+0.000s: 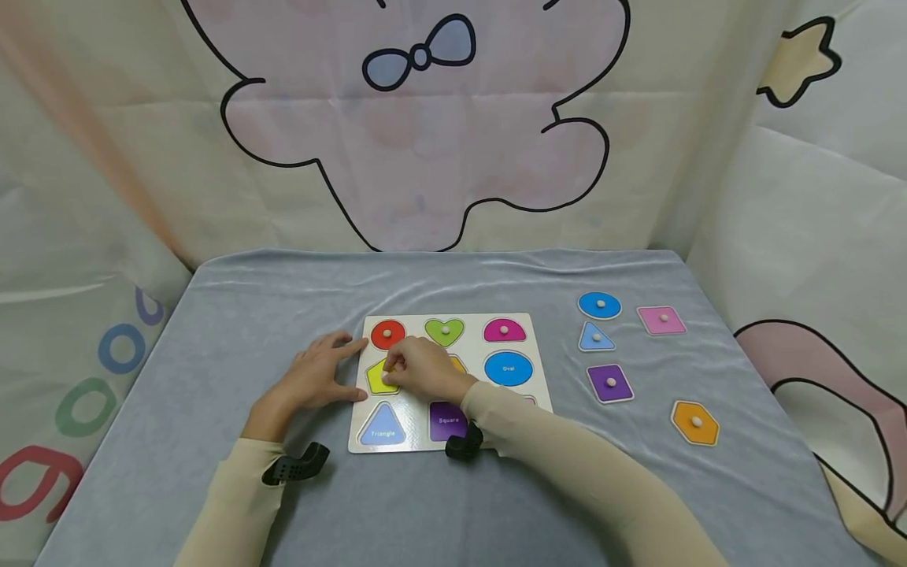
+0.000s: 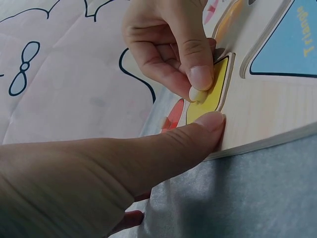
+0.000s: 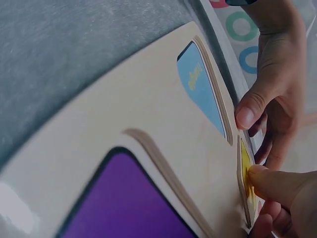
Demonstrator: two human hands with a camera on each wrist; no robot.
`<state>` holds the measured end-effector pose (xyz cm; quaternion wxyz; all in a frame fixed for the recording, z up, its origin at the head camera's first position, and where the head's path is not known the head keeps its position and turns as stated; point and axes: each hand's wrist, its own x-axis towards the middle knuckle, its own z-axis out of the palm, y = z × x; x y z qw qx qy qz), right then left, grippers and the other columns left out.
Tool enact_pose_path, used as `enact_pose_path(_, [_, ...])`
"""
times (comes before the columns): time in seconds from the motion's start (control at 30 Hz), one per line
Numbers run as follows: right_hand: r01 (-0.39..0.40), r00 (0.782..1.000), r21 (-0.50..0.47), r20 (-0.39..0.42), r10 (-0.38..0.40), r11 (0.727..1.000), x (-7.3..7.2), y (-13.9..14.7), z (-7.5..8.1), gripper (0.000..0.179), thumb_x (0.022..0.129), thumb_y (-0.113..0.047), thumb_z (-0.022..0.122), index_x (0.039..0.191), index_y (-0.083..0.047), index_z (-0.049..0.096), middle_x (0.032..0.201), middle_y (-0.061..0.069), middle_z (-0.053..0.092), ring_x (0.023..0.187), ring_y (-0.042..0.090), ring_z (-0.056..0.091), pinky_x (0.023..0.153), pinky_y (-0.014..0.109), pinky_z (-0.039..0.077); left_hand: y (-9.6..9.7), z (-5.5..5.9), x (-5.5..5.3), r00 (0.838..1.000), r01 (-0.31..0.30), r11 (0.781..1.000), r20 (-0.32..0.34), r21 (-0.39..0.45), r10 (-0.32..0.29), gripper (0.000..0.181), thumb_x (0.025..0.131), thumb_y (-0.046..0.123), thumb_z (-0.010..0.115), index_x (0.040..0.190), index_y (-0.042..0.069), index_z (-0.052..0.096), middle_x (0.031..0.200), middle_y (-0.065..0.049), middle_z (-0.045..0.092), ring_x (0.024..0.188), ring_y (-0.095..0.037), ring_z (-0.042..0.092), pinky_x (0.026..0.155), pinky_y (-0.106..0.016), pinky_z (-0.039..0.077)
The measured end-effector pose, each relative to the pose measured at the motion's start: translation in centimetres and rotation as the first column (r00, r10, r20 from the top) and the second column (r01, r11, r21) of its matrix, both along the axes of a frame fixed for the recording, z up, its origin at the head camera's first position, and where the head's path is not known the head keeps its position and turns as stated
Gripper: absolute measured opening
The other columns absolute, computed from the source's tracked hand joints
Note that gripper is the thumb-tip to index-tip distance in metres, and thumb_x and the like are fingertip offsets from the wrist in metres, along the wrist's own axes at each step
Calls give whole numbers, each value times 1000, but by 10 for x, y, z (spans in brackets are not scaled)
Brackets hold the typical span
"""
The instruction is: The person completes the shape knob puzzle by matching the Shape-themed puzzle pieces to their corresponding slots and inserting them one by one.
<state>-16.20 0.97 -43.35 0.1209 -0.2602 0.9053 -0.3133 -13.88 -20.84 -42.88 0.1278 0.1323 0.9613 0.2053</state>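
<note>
A wooden shape puzzle board (image 1: 418,441) lies on the cloth in front of me. My right hand (image 1: 427,370) reaches over it and pinches the white knob of a yellow pentagon puzzle piece (image 2: 212,94) between thumb and finger. The piece sits at the pentagon recess in the middle row. My left hand (image 1: 315,376) touches the board's left edge, thumb and fingers spread, thumb tip beside the pentagon. Above it in the head view is a red circle piece (image 1: 387,334); a green heart (image 1: 444,332) and a magenta semicircle (image 1: 505,330) also sit in the board. My right hand partly hides an orange recess.
Bare recesses show a blue triangle (image 1: 383,425), a purple square (image 1: 448,420) and a blue oval (image 1: 508,368). Loose to the right lie knobbed pieces: oval (image 1: 599,305), triangle (image 1: 596,336), purple square (image 1: 610,383), pink shape (image 1: 661,320) and orange hexagon (image 1: 695,423).
</note>
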Motion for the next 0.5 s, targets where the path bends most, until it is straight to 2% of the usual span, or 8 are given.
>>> enact_pose_path(0.5, [11,1000,26,12,-11,1000,3,-2,2,10,88,-25,78,88,-16,75,66,-10,56,65,3,51,61,19,38,0,-1,0,1000,0,1000,-1,-4,0,92,77,45,86,154,18,44,155,-20,39,143,-45,34,109,-71,32])
